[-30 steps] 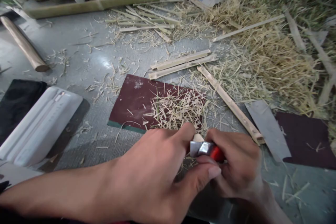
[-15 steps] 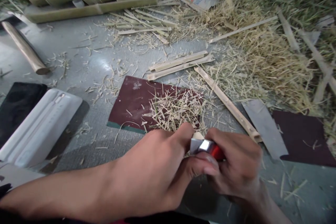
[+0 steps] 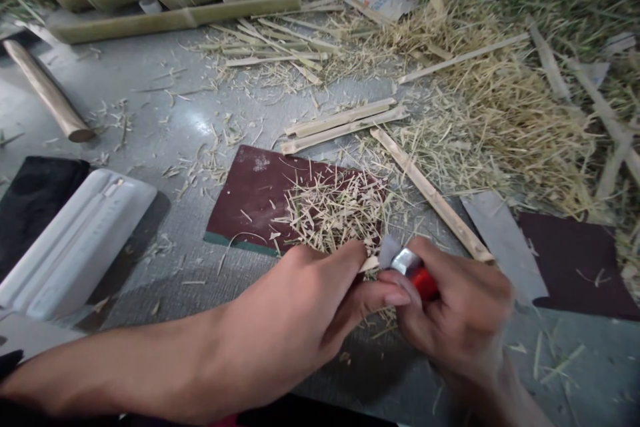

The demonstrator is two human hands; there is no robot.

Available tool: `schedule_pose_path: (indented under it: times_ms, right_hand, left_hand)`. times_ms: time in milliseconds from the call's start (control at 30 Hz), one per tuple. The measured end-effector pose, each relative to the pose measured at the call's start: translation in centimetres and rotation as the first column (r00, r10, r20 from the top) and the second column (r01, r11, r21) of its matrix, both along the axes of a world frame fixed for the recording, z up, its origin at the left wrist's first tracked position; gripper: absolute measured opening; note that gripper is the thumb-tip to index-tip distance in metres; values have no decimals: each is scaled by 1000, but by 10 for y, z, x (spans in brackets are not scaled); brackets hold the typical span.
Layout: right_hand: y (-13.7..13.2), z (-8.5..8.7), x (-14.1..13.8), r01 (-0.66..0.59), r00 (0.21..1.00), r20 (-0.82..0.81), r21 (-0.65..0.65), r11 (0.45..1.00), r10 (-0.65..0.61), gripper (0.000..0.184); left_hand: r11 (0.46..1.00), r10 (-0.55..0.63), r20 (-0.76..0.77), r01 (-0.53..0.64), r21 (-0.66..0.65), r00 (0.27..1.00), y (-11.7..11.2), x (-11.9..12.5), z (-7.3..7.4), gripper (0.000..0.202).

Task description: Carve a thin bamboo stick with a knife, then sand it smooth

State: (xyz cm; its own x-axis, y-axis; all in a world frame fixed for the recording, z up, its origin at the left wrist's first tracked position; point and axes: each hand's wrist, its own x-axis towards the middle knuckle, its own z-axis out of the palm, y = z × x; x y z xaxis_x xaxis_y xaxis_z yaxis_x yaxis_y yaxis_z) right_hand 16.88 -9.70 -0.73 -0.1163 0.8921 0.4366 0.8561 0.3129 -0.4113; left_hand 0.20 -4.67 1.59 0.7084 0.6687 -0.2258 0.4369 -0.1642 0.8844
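Observation:
My left hand is closed on a small pale bamboo piece, whose end pokes out between thumb and forefinger. A red-handled knife with a silver collar and a short blade is gripped in my right hand. The blade tilts upward just right of the bamboo's end, and my two thumbs are close together. Beyond the hands lies a dark red sheet with a heap of bamboo shavings on it. Most of the bamboo piece is hidden in my left fist.
Split bamboo strips and a longer strip lie ahead. At left are a white device, a black pouch and a wooden rod. Bamboo lengths are stacked behind; a shavings pile covers the right.
My right hand has moved slightly right with the knife, and the blade has come away from the bamboo and turned upward. The bamboo's end shows more clearly. My left hand has barely shifted.

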Motion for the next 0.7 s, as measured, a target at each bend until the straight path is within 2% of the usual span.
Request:
schedule_pose_path:
  times_ms: [167, 300, 400, 700]
  right_hand:
    - [1, 1, 1, -57, 997, -54, 8, 998, 57, 30]
    - [2, 0, 2, -124, 989, -85, -24, 992, 122, 31]
    - [2, 0, 1, -126, 988, -97, -32, 992, 122, 31]
    - [0, -2, 1, -138, 987, -93, -50, 989, 133, 32]
  left_hand:
    - [999, 5, -78, -2, 41, 997, 5, 0, 4, 36]
    - [992, -30, -131, 46, 120, 991, 5, -2, 6, 38]
    - [987, -71, -135, 90, 133, 988, 3, -2, 7, 34]
    - [985, -102, -91, 114, 133, 991, 2, -3, 6, 27]
